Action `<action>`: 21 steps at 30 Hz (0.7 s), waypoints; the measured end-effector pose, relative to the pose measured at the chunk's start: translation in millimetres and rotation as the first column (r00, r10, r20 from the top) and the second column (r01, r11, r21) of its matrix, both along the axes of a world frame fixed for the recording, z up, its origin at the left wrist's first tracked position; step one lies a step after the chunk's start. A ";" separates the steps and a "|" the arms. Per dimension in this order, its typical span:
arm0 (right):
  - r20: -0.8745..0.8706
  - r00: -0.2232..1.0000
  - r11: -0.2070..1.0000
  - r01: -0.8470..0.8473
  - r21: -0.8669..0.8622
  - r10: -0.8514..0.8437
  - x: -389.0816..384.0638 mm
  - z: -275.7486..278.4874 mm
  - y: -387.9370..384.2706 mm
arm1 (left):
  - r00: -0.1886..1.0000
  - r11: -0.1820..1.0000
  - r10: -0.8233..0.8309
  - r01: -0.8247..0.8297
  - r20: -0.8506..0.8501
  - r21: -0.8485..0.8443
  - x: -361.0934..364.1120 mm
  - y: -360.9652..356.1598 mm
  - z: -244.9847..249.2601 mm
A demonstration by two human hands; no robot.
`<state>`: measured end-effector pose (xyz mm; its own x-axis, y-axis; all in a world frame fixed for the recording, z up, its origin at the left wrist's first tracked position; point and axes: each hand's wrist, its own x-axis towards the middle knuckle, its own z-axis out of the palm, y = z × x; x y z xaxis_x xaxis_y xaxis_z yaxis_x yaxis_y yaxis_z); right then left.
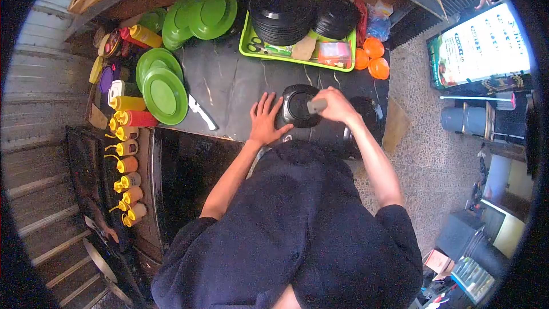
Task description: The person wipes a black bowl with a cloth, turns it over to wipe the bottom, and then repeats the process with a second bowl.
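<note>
On the dark counter in front of me lies a round black dish [298, 105]. My left hand [266, 121] rests at its left edge, palm down with fingers spread, the fingertips on the counter. At the dish's right side my right hand [337, 107] is closed around a grey tool handle [317, 106], whose blunt end points left over the dish. I cannot tell what kind of tool it is. A knife with a white handle [205, 116] lies further left, close to the green plates [164, 98].
A lime-green tray [297, 64] at the back holds stacked black plates [281, 11], scissors and packets. Orange cups [374, 48] stand beside it. Yellow-capped sauce bottles [127, 149] line the left side. More dark dishes [366, 115] sit by my right forearm.
</note>
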<state>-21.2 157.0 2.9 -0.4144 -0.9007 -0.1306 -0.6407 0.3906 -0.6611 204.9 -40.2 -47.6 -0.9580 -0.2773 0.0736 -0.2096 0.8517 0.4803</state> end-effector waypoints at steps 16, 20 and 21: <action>-0.183 0.862 0.881 0.459 -0.109 -0.472 50.3 -13.7 9.2 | 1.000 0.999 0.006 -0.007 -0.019 -0.054 -0.2 3.6 2.7; -0.152 0.856 0.869 0.494 -0.041 -0.494 83.3 -6.2 31.3 | 1.000 0.997 -0.003 0.002 -0.017 -0.071 -1.5 4.7 -2.1; -0.086 0.864 0.867 0.497 -0.017 -0.497 88.8 -5.8 34.2 | 1.000 0.998 -0.024 0.022 -0.018 -0.067 -1.4 6.4 -2.6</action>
